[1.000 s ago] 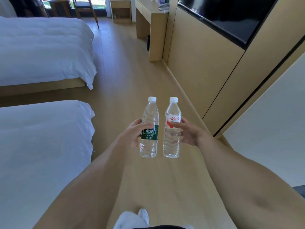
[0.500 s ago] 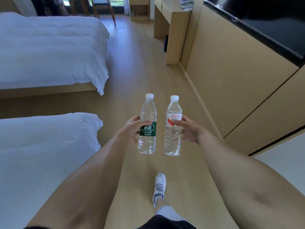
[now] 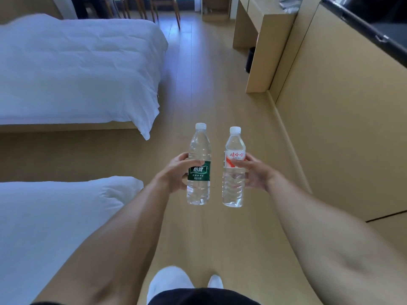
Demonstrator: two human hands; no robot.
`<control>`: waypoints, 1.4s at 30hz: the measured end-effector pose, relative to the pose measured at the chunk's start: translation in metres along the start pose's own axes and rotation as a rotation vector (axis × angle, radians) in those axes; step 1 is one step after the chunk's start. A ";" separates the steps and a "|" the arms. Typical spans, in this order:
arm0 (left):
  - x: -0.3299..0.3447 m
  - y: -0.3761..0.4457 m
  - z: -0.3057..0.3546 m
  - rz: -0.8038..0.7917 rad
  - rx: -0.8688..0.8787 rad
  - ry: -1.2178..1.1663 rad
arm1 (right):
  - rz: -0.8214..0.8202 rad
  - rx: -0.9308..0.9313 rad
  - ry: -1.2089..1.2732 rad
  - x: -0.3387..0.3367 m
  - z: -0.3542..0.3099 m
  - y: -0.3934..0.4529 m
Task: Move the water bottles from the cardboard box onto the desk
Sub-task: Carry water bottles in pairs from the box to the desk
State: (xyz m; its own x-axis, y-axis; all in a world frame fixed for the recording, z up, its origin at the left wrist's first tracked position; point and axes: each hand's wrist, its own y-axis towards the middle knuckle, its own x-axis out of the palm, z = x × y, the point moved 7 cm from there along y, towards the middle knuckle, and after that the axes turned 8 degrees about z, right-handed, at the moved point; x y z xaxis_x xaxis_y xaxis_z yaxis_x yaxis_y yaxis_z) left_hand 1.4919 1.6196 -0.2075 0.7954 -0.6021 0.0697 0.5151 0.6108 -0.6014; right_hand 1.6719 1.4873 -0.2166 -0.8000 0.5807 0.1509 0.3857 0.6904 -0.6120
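Two white beds (image 3: 72, 69) lie to my left, the wood floor (image 3: 204, 89) runs ahead between them and the panelled wall (image 3: 343, 128) on my right; the desk (image 3: 259, 29) stands far ahead against that wall; my left hand (image 3: 176, 172) is curled round the green-label bottle (image 3: 198, 170), my right hand (image 3: 256, 175) round the red-label bottle (image 3: 234, 170); both bottles are upright, side by side and apart, white caps up, held over the floor well short of the desk; my white shoes (image 3: 169, 280) show at the bottom.

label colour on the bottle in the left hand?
Dark green with white lettering, on the left bottle held by the left hand. Head view, the only one.
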 end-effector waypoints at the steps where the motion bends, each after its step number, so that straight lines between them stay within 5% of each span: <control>1: 0.001 0.013 0.009 0.004 -0.001 -0.005 | -0.002 0.002 -0.002 -0.001 -0.010 0.012; 26: -0.027 0.414 0.306 -0.096 -0.006 0.053 | 0.155 -0.041 -0.004 0.018 -0.315 0.373; 42: -0.014 0.652 0.488 -0.014 0.052 0.018 | 0.053 -0.035 -0.022 0.002 -0.497 0.626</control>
State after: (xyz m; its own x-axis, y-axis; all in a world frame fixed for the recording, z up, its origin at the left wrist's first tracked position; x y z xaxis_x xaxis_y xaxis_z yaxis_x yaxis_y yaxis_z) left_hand 1.9722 2.2770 -0.2119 0.7820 -0.6201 0.0631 0.5427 0.6275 -0.5584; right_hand 2.1405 2.1353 -0.2136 -0.7876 0.6078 0.1018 0.4433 0.6735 -0.5915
